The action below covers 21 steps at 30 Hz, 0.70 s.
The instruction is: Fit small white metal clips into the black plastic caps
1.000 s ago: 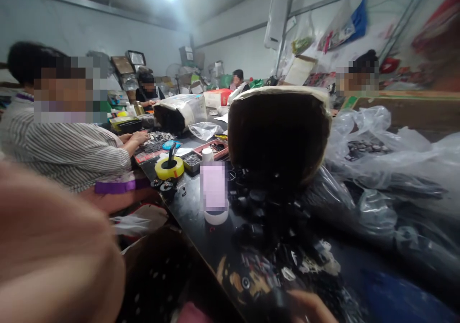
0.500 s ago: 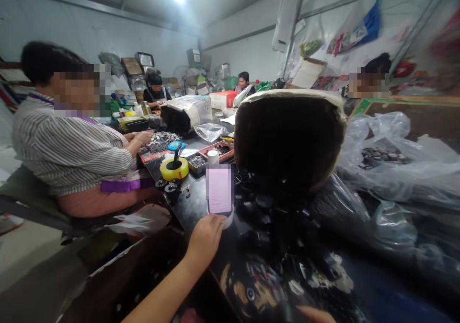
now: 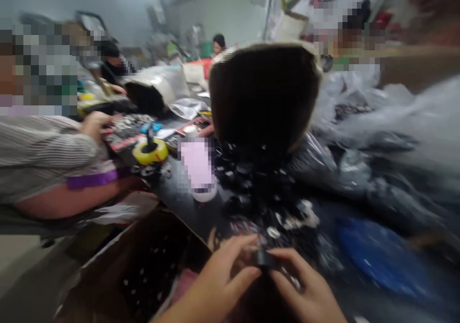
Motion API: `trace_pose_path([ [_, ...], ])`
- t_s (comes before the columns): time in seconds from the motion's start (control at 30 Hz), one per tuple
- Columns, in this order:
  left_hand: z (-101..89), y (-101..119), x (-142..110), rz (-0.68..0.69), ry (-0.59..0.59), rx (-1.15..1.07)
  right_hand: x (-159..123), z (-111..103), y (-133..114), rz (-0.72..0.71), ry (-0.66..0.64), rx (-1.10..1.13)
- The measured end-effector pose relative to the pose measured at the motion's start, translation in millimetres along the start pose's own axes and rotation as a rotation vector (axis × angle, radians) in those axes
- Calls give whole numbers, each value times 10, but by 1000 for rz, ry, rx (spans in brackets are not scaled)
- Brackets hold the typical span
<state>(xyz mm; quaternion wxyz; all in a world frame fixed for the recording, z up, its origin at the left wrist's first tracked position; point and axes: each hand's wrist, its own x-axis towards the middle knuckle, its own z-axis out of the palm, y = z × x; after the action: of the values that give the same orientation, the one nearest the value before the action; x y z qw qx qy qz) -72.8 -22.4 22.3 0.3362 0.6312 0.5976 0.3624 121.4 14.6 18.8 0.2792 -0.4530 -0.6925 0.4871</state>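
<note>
My left hand [image 3: 219, 277] and my right hand [image 3: 305, 284] meet at the near edge of the dark table [image 3: 187, 203]. Together their fingertips pinch a small black part [image 3: 265, 258]. Just beyond them lies a heap of small black and white parts [image 3: 273, 217], spilling from a big open sack [image 3: 264, 98] lying on its side. The picture is blurred by motion.
A phone [image 3: 197, 165] stands propped on a white cup in front of the sack. A yellow tape roll [image 3: 150, 151] sits further left. A person in a striped shirt [image 3: 39, 155] works at the left. Clear plastic bags [image 3: 377, 136] pile up at the right. An open cardboard box [image 3: 143, 270] sits below the table edge.
My left hand has left the phone and come down to join my right hand on a small black part. The view has tilted down and is blurred.
</note>
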Motion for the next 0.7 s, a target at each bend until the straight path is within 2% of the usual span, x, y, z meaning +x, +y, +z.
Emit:
trace_pose_path([
  [0.07,161,59,-97,-92,-113,-111,-96,-37,-66,32,-16,-58],
  [0.13,262,62,-134,-148,-177,-153,-201,-59,-91,79,3,-104],
  [0.23,325,41,-147,-170,-336,-260,-351,-96,-78,117,15,-115],
  [0.27,327,37,-151,-179,-357,-304,-385,-115,-65,120,14,-114],
  [0.33,313,32,-149,-239,-282,-403,-399,-162,-29,102,51,-153],
  [0.43,273,17,-108,-377,-22,-639,-280,-208,26,77,147,-384],
  [0.5,251,8,-59,-450,95,-833,-154,-196,51,81,147,-522],
  [0.6,235,1,22,-532,146,-1018,-2,-136,74,99,134,-595],
  [0.7,234,5,89,-577,125,-1088,48,-115,102,121,168,-652],
])
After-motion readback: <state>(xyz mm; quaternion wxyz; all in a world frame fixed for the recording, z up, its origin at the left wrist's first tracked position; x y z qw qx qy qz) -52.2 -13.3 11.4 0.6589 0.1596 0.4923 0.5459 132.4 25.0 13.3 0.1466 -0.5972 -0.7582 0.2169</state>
